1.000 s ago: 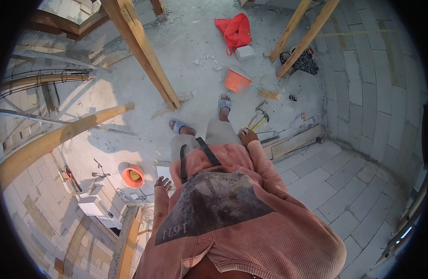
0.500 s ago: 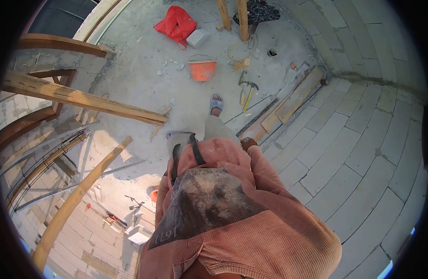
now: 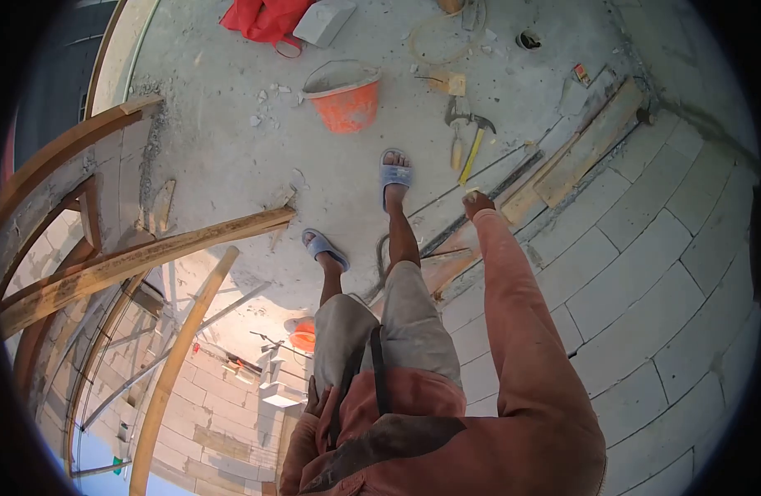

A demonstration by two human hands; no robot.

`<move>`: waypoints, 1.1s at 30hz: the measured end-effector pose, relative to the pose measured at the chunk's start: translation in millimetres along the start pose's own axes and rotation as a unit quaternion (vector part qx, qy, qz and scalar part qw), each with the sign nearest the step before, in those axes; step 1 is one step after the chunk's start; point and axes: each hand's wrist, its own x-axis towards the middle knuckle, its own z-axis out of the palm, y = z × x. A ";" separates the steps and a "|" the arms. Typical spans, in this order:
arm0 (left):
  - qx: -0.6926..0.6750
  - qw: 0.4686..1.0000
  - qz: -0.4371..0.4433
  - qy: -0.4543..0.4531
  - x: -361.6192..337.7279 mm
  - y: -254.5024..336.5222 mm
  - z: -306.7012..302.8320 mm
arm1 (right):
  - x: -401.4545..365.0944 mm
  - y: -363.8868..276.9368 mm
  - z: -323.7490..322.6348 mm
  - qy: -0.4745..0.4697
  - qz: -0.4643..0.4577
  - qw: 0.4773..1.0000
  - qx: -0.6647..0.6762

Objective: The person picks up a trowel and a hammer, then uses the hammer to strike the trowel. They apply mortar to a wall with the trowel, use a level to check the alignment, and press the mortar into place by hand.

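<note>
Left hand (image 3: 318, 403) flat against hip, fingers spread, empty. Right hand (image 3: 477, 203) stretched down towards grey concrete floor (image 3: 232, 165), fingers curled; impossible to tell whether gripping anything. Just beyond, yellow-handled steel claw hammer (image 3: 471, 147), lying untouched. Seemingly mid-reach; picking up calls for stooping lower. Farther off, 1 orange plastic bucket (image 3: 347, 103).

hard daylight, bright overall. concrete floor (image 3: 232, 124) at 12 o'clock pale, close to washed out. block wall (image 3: 645, 273) at 3 o'clock evenly lit, joints crisp. timber beams (image 3: 149, 252) at 9 o'clock throw shadow beneath them. fisheye view: beams bow, black ring all round the rim. centre sharp, right hand (image 3: 477, 202) unblurred. 7 o'clock edge squeezed, detail soft.
</note>
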 end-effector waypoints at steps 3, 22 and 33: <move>0.036 0.998 -0.047 -0.001 -21.3 -4.4 4.6 | 66.8 -12.6 4.8 0.027 0.024 0.999 0.018; 0.012 0.990 -0.138 -0.014 -53.7 -2.9 29.9 | 231.8 -37.9 86.3 0.179 0.075 0.975 0.108; -0.001 0.968 0.160 0.190 39.5 -102.9 45.6 | -193.2 -140.0 -4.5 -0.159 -0.219 0.942 0.201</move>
